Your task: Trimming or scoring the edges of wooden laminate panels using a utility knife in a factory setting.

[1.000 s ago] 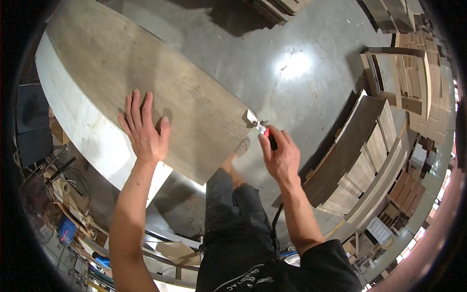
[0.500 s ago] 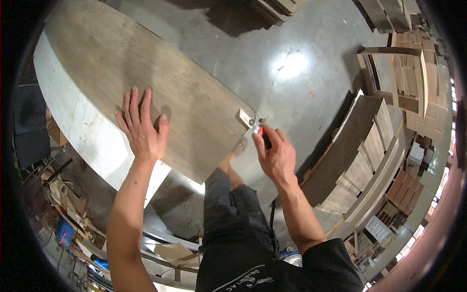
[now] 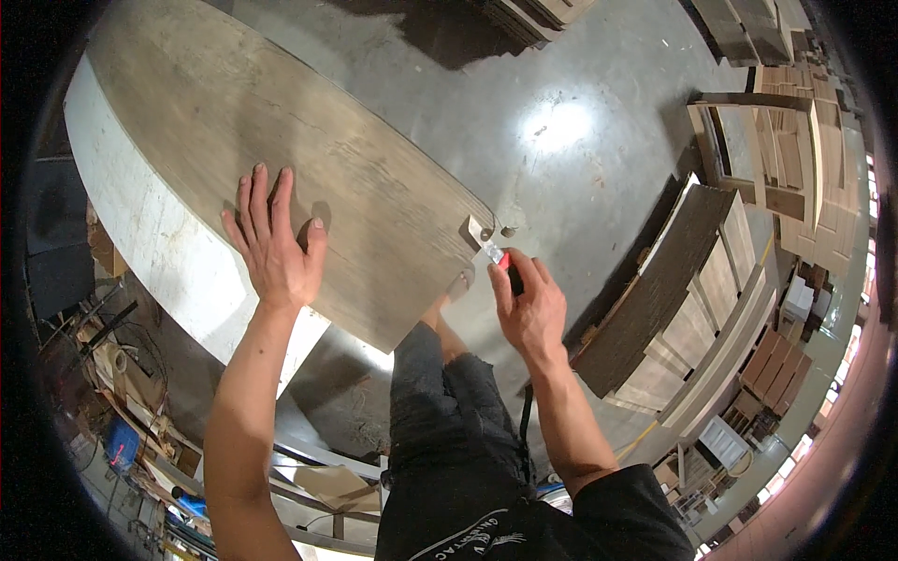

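A long brown wood-grain panel [image 3: 374, 215] stretches from the upper left to in front of my legs. On its surface my left hand [image 3: 279, 257] lies flat, fingers spread. My right hand [image 3: 531, 304] is closed round a utility knife [image 3: 492, 250] just beyond the panel's right-hand end. The knife has a red and dark handle, mostly hidden in my fingers, and a broad metal blade pointing up and left. Its blade overlaps the panel's corner in the view; whether it touches the edge I cannot tell.
Under the panel is a white-faced board or support [image 3: 159, 224] along its left side. A stack of dark-edged boards [image 3: 655, 290] stands on the right, with a wooden frame [image 3: 758, 150] behind it. Wood scraps and clutter [image 3: 122, 374] lie at the lower left.
My right hand has shifted very slightly, and the knife blade now sits a little to the right and lower, its broad face more visible. My left hand has stayed in place.
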Motion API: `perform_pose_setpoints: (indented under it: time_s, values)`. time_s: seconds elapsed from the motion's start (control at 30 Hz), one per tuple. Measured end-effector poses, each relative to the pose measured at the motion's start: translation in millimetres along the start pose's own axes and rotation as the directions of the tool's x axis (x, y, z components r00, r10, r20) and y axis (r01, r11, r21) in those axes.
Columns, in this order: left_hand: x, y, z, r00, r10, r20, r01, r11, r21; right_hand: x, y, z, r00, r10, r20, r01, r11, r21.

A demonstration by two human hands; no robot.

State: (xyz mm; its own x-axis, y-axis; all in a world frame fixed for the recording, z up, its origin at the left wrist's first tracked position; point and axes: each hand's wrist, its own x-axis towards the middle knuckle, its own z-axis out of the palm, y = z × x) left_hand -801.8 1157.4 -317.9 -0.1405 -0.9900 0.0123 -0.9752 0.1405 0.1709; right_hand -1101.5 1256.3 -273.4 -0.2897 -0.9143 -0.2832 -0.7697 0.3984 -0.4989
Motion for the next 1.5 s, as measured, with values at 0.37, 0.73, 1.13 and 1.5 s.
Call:
perform_pose_setpoints:
  time_s: [0.37,0.73,1.13,1.5]
  values:
    - [-1,-2,1,1.0,0.021,0.016,-0.021,1.0,0.015,31,8,-20,0.999,-0.034,0.035,0.037,0.993,-0.112]
    - [2,1,-2,1.0,0.006,0.017,-0.006,1.0,-0.002,74,44,-41,0.898,-0.411,0.158,0.434,0.885,-0.169]
    - [0,-4,-4,0.999,0.034,0.006,-0.033,0.999,-0.04,179,-64,1,0.711,-0.658,0.248,0.693,0.715,-0.091]
    - [7,-2,-10,1.0,-0.004,0.017,0.006,0.988,-0.151,278,-227,56,0.739,-0.602,0.304,0.646,0.761,-0.062]
